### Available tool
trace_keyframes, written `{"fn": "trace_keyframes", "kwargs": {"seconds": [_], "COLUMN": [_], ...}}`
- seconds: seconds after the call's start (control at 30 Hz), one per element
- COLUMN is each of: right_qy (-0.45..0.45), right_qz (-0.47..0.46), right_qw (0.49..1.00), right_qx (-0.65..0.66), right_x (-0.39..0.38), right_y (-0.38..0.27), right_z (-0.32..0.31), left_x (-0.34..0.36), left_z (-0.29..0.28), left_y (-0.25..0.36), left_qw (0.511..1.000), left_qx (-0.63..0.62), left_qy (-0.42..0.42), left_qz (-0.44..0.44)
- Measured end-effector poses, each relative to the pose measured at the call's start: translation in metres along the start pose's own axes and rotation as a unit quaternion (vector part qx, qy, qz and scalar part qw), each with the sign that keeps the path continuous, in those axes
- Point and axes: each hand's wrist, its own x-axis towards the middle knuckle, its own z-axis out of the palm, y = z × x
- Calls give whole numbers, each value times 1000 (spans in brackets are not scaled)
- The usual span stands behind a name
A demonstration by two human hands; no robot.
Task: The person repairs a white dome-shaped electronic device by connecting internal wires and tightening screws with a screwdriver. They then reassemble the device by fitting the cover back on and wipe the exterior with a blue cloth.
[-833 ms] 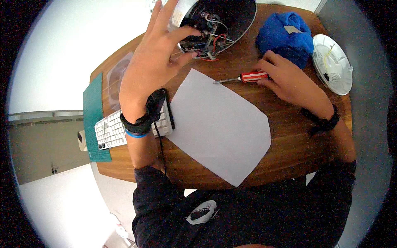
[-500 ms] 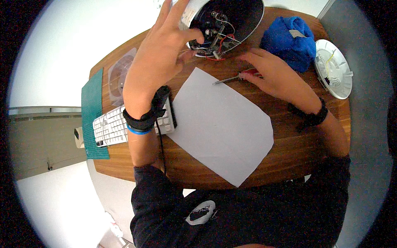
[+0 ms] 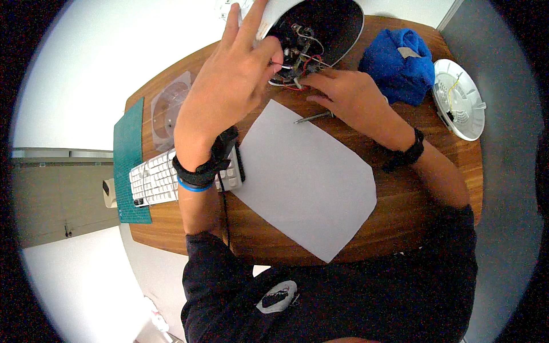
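At the far edge of the table lies a tilted round housing (image 3: pixel 349 28), white outside and black inside, with thin wires (image 3: pixel 309 60) and small parts in it. My left hand (image 3: pixel 229 80) is at its left rim, thumb and index finger pinched around a thin wire while other fingers point up. From the right, my right hand (image 3: pixel 357 97) reaches to the housing's near edge, its fingers stretched out and thumb apart, fingertips beside the red wires. Under it a screwdriver (image 3: pixel 311 118) shows only its metal shaft; the handle is hidden.
A white paper sheet (image 3: pixel 309 177) covers the table's middle. On the left are a white keyboard (image 3: pixel 154 180), a green cutting mat (image 3: pixel 128 160) and a clear plastic piece (image 3: pixel 171 108). A blue cloth (image 3: pixel 397 68) and a white round cover (image 3: pixel 457 103) with a yellow wire lie right.
My right hand has moved left, up to the wires, and now covers the screwdriver's red handle. My left thumb and index finger have closed together at the housing's rim.
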Motion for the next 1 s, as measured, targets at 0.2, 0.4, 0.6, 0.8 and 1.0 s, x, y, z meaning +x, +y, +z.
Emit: {"fn": "trace_keyframes", "kwargs": {"seconds": [0.2,0.4,0.6,0.8,1.0], "right_qy": [-35,-30,-113,-85,-24], "right_qz": [-51,-32,-72,-45,-8], "right_qw": [998,997,986,966,962], "right_qx": [-26,67,98,239,271], "right_x": [-4,-7,-4,11,15], "right_y": [11,10,16,10,9], "right_z": [3,13,9,-13,-34], "left_x": [-2,0,-3,-3,-2], "left_z": [5,0,-1,-1,-7], "left_y": [-11,3,-8,-7,-3], "left_qw": [998,996,994,991,991], "left_qx": [-58,-40,-59,-73,-80], "left_qy": [18,29,42,38,45], "left_qz": [-9,-79,-85,-106,-98]}}
